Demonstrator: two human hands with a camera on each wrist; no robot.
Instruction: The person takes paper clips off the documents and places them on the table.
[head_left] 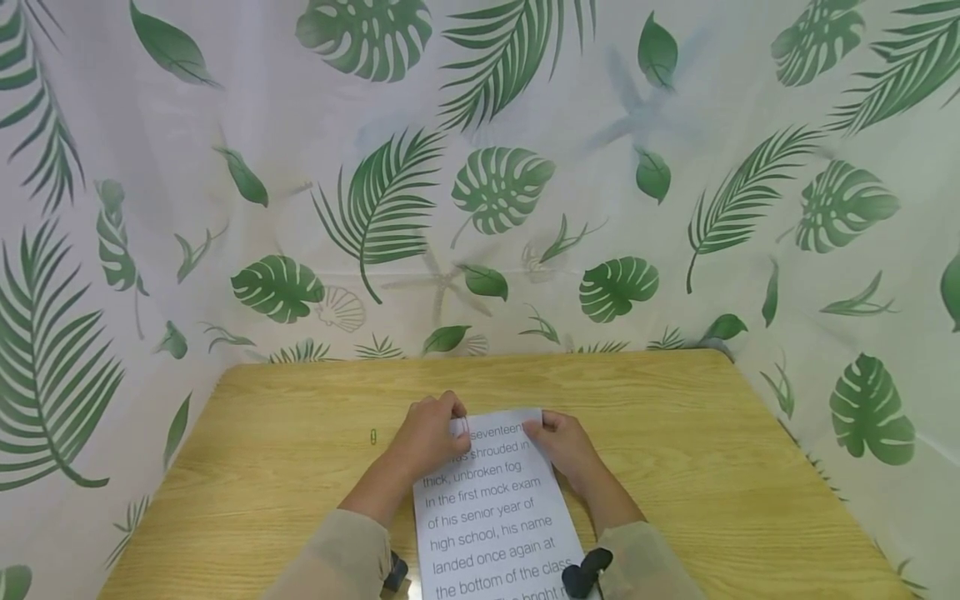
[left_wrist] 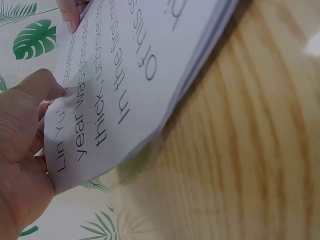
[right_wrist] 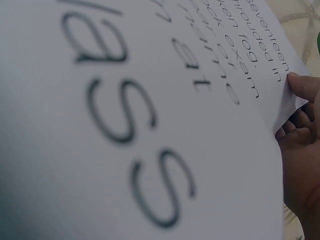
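Observation:
A stack of printed paper sheets (head_left: 487, 508) in large black type is held tilted up from the table, its far edge raised between both hands. My left hand (head_left: 427, 437) grips its top left corner, thumb on the printed face and fingers behind. A pink paper clip (head_left: 465, 426) shows at the top edge, right by the left fingertips. My right hand (head_left: 567, 446) pinches the top right corner, thumb (right_wrist: 302, 85) on the print and other fingers curled under the sheets. In the left wrist view the layered paper edge (left_wrist: 170, 112) shows several sheets.
A green paper clip (head_left: 373, 436) lies on the wood-grain table (head_left: 675, 467), left of the left hand. Behind and at the sides hangs a white cloth with green leaf prints (head_left: 502, 190). Dark wrist straps (head_left: 587, 573) sit at the sleeve cuffs.

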